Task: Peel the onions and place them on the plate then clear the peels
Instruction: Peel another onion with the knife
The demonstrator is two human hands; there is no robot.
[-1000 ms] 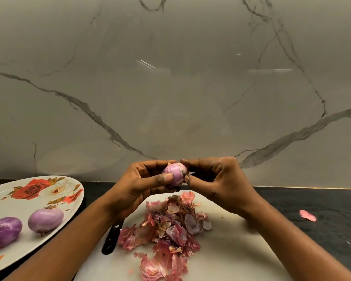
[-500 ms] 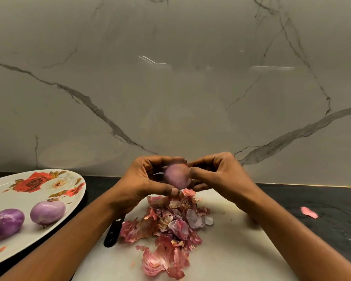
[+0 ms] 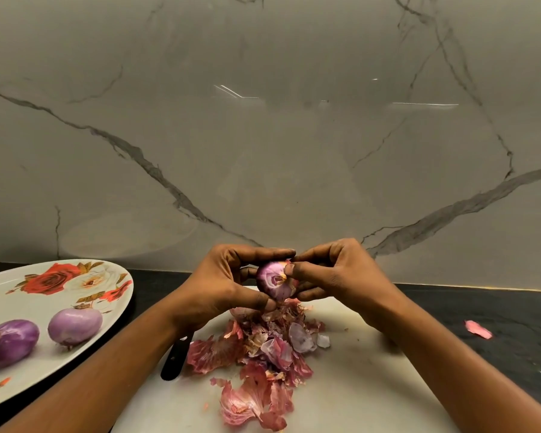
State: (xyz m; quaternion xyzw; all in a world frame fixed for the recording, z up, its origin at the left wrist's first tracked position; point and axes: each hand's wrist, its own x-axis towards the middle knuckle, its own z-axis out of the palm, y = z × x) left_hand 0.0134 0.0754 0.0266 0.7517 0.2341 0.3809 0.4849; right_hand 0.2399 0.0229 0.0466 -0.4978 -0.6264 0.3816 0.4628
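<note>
- At centre frame, your left hand (image 3: 222, 285) cups a partly peeled onion (image 3: 275, 281), fingers curled around it, thumb beneath.
- Your right hand (image 3: 334, 276) pinches the onion's top with thumb and fingertips closed on it.
- The peels (image 3: 256, 348) lie heaped on the white cutting board (image 3: 356, 385), lower centre; a black knife handle (image 3: 176, 357) shows beside them.
- Two peeled onions (image 3: 75, 326) rest on the floral plate (image 3: 44, 282), lower left.
- One stray peel (image 3: 478, 329) lies on the dark counter (image 3: 497, 307), right.
</note>
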